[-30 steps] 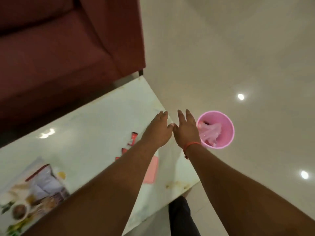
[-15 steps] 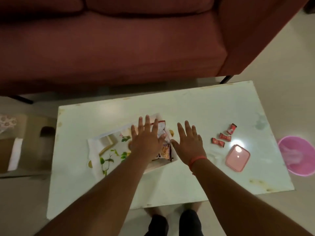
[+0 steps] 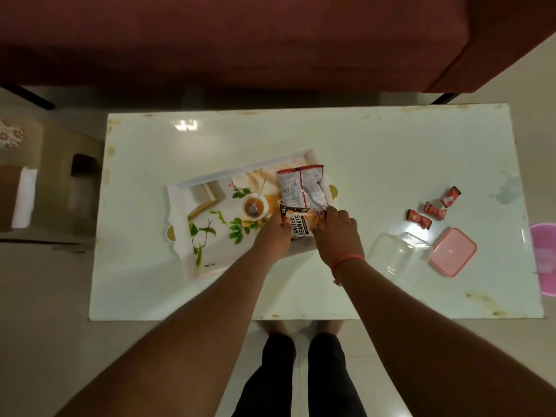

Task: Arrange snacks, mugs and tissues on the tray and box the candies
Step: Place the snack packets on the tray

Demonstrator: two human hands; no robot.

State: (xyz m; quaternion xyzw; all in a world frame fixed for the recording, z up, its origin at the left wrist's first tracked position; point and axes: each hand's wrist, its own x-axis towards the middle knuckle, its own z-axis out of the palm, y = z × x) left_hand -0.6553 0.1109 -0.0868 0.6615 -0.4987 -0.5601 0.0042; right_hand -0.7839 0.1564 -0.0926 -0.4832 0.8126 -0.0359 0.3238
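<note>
A white tray (image 3: 183,236) printed with leaves and a tea cup lies on the white table (image 3: 376,152). At its right end lie a silver-and-red snack packet (image 3: 301,188) and, in front of it, a salted peanuts packet (image 3: 299,225). My left hand (image 3: 272,236) and my right hand (image 3: 337,233) both grip the peanuts packet, one on each side. Three red wrapped candies (image 3: 431,209) lie to the right. Near them sit a clear box (image 3: 397,251) and its pink lid (image 3: 452,251).
A dark red sofa (image 3: 240,40) runs along the far side of the table. A pink bin (image 3: 546,260) stands on the floor at the right. A brown stool or box (image 3: 60,182) sits left of the table. My legs show below the table's near edge.
My view swung from the pink bin back over the table. Both hands went from flat and spread above the tray to closing on the peanuts packet.
</note>
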